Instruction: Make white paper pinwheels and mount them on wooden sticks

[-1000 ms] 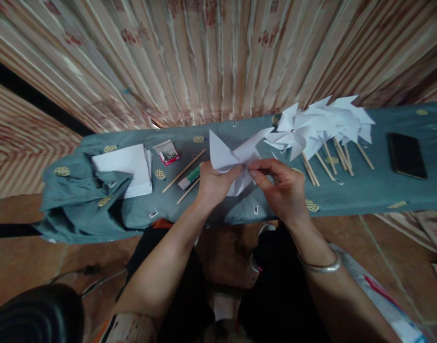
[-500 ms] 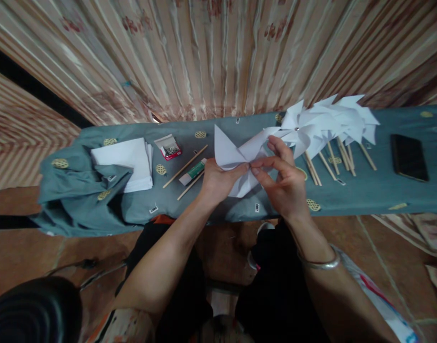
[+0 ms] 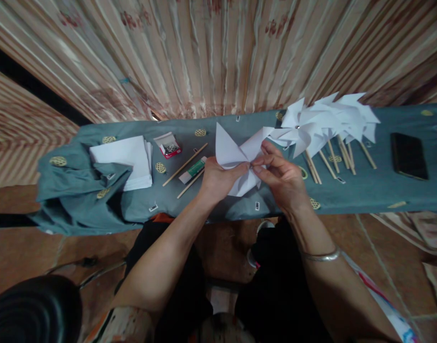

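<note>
Head view: what are the fingers holding?

– The left hand (image 3: pixel 220 178) is pinching a paper pinwheel (image 3: pixel 227 150) over the middle of the desk (image 3: pixel 364 190), and the right hand (image 3: pixel 284 178) is keeping its fingertips narrow at the centre; I can't tell whether a pin is sitting there.

– How far along is that one?

– Its blades are curving inward, so folding looks mostly done; no handle is showing, so mounting seems left.

– And farther out?

– Rightward, a cluster of pinwheels (image 3: pixel 325 125) is lying overlapped, sticks (image 3: pixel 367 155) showing; those look finished. Leftward, two loose sticks (image 3: pixel 185 164) are flanking a green-and-white box (image 3: pixel 194 170), an open red box (image 3: pixel 170 148) is holding metal bits, and a paper stack (image 3: pixel 127 155) is lying apparently unused.
</note>
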`<state>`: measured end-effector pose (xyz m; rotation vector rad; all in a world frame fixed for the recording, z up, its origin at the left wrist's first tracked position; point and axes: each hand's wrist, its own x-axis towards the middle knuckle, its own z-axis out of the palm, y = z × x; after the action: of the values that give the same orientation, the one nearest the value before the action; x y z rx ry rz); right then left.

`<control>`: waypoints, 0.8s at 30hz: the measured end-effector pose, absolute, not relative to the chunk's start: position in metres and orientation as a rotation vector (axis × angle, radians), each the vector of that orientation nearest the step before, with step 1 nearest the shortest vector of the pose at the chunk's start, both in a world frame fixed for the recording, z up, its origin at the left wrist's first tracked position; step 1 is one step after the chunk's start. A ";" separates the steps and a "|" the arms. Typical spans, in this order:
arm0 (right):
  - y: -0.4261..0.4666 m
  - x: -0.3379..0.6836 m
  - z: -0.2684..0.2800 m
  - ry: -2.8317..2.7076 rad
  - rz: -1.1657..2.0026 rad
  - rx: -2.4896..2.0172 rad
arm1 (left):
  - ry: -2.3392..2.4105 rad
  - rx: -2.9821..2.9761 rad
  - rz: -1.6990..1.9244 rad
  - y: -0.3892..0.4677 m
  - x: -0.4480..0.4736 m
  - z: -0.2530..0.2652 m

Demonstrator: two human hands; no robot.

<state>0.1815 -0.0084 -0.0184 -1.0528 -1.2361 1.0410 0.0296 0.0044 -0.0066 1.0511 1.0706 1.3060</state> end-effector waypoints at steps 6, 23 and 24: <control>-0.009 0.182 -0.021 -1.210 1.133 -1.062 | 1.088 1.075 1.305 0.004 0.029 -0.005; -0.010 0.182 -0.018 -1.137 1.289 -1.020 | 1.129 1.090 1.275 0.004 0.029 -0.002; -0.010 0.182 -0.019 -1.137 1.296 -1.018 | 1.124 1.088 1.276 0.004 0.029 -0.002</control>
<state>0.1824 -0.0097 -0.0190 -1.0179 -1.1374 1.2963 0.0285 0.0037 -0.0024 1.0882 1.1240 1.2762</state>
